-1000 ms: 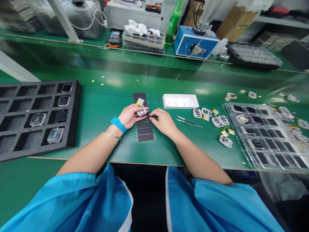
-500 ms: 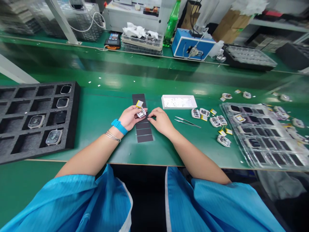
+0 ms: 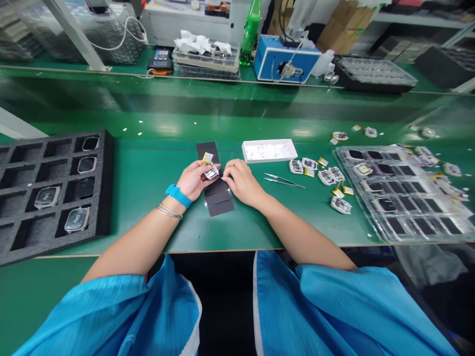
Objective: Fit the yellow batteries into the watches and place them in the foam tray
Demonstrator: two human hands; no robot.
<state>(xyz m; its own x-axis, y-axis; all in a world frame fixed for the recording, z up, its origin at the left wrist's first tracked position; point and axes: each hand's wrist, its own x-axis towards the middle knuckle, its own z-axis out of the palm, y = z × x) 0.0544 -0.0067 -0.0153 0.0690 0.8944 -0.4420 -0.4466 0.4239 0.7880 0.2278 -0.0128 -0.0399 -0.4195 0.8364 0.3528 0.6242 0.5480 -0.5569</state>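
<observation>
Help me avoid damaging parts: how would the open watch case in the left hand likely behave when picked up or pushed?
The watch case is probably fragile, with its insides exposed. It is likely light, being small enough for the left hand to pinch. The yellow-edged battery juts beyond the case, so it might flop or snag.

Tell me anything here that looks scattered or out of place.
Small white scraps lie strewn toward the back left of the green table, like litter. Several watch parts also lie loose at uneven angles beside the clear tray. No damage stands out.
</observation>
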